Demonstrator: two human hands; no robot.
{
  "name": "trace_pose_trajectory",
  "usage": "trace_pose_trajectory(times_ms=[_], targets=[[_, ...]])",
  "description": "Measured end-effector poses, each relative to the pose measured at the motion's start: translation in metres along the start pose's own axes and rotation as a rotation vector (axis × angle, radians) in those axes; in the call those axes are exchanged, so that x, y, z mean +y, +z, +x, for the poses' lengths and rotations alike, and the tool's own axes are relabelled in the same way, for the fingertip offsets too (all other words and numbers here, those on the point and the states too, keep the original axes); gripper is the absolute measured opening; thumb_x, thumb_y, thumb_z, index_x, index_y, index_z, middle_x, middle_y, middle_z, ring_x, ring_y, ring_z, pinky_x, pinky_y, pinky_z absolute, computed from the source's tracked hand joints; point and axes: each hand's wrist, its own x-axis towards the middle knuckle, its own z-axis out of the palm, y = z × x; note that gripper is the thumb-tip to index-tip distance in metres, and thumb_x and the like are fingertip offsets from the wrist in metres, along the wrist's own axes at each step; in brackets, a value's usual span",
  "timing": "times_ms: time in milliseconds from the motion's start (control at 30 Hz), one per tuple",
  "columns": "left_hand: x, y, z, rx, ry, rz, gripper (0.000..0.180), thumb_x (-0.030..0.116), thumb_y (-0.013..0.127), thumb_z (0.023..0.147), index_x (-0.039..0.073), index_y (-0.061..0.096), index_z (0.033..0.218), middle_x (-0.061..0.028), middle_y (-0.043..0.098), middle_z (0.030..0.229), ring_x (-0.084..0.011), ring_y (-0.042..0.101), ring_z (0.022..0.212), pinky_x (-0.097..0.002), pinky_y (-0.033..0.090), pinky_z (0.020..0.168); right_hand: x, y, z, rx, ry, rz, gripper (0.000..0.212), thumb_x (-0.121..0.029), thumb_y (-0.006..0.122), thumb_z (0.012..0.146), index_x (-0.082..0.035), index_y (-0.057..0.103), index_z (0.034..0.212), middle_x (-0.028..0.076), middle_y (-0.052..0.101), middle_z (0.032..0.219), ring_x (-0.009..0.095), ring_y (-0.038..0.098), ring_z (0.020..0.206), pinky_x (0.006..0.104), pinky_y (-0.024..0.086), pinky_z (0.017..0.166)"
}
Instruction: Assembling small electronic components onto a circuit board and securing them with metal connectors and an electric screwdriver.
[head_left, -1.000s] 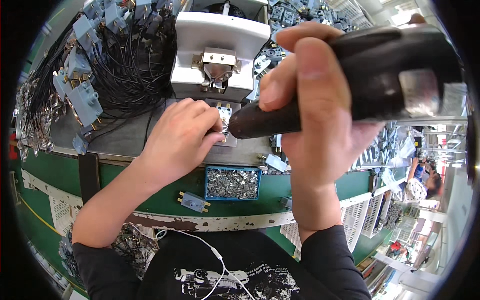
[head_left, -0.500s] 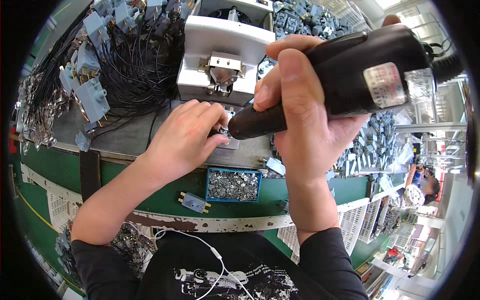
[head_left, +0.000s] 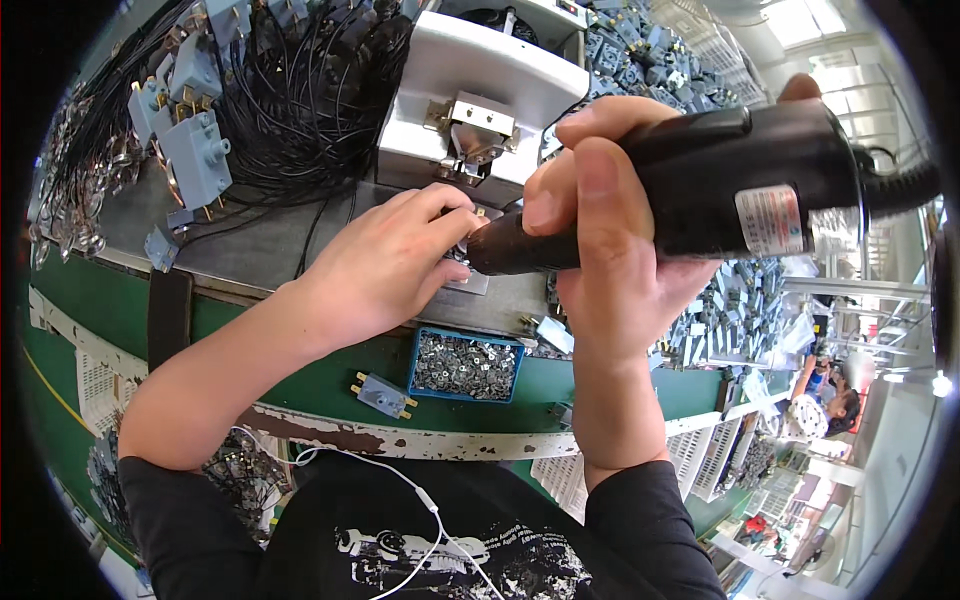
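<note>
My right hand [head_left: 610, 235] is wrapped round a black electric screwdriver [head_left: 690, 165], which lies nearly level with its narrow nose pointing left. At that nose my left hand [head_left: 385, 255] has its fingers bent into a pinch around a small piece with metal showing. Fingers and screwdriver cover most of this piece, so its kind cannot be made out. Both hands are over the grey metal worktop [head_left: 240, 250], just in front of a white machine [head_left: 480, 60] with a metal fixture [head_left: 480, 130] on its face.
Black cords [head_left: 300, 130] with grey-blue plug blocks [head_left: 195, 155] are heaped at the left. A blue tray [head_left: 411, 375] of small metal pieces and a loose plug block [head_left: 380, 395] lie on the near green surface. Grey-blue housings [head_left: 740, 310] pile up rightward; a person [head_left: 825, 405] is far right.
The view has tilted a little, so the machine appears farther right. My left fingertips have shifted slightly beside the screwdriver nose; both hands keep their grips.
</note>
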Motion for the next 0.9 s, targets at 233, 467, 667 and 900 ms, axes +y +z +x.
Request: trace_pose_trajectory(times_ms=[233,467,667,900], targets=[[-0.01,0.007,0.001,0.0,0.044,-0.022,0.041,0.016,0.076,0.088,0.005,0.062,0.124,-0.011,0.059,0.128,-0.0327,0.062,0.115,-0.0442,0.051,0.098,-0.006,-0.005,0.003,0.02,0.059,-0.022,0.054,-0.005,0.067,0.099,0.002,0.037,0.144,0.019,0.068,0.101,0.014,0.063,0.063,0.0285,0.055,0.062],[0.012,-0.031,-0.002,-0.133,0.101,0.101,0.041,0.016,0.078,0.085,0.009,0.065,0.122,-0.0063,0.065,0.122,-0.0268,0.065,0.109,-0.0414,0.049,0.086,-0.022,-0.025,0.018,0.078,0.163,-0.108,0.068,-0.005,0.065,0.099,-0.005,0.025,0.155,0.021,0.069,0.102,0.015,0.063,0.063,0.0287,0.054,0.06],[0.014,-0.039,-0.006,-0.144,0.143,0.197,0.036,0.018,0.076,0.084,0.015,0.068,0.119,-0.0023,0.067,0.121,-0.0225,0.066,0.109,-0.0402,0.046,0.09,-0.021,-0.029,0.027,0.134,0.245,-0.108,0.081,-0.003,0.065,0.099,-0.007,0.015,0.162,0.021,0.07,0.106,0.016,0.066,0.07,0.031,0.056,0.067],[0.036,-0.148,0.005,0.336,0.009,0.875,0.053,0.0,0.074,0.079,0.016,0.067,0.13,-0.0058,0.064,0.136,-0.0296,0.057,0.126,-0.0418,0.039,0.107,-0.003,-0.049,0.009,0.248,0.135,-0.239,0.077,-0.009,0.068,0.1,-0.007,0.02,0.16,0.02,0.06,0.138,0.02,0.071,0.1,0.0313,0.057,0.089]])
